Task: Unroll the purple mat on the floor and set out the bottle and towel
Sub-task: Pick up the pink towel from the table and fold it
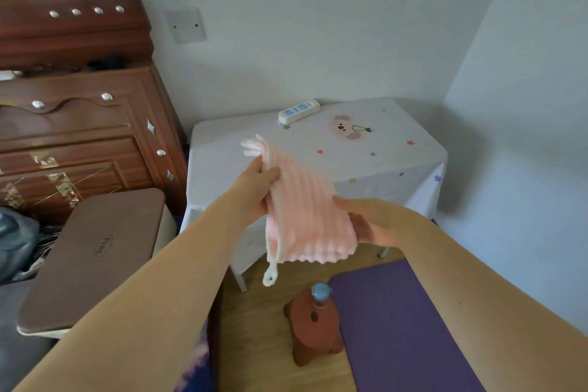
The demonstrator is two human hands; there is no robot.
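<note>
A pink ribbed towel [305,210] with a white hanging loop is held up in the air in front of the small table. My left hand [257,188] grips its upper left edge. My right hand [366,219] holds its right side, fingers partly under the cloth. Below, the purple mat [401,328] lies flat on the wooden floor at the lower right. A bottle with a blue cap [320,293] stands on a small brown stool [313,331] beside the mat's left edge.
A low table under a white cartoon-print cloth [397,149] stands against the wall, with a power strip [298,111] on it. A dark wooden headboard [79,105] and a brown-lidded box [92,258] fill the left side.
</note>
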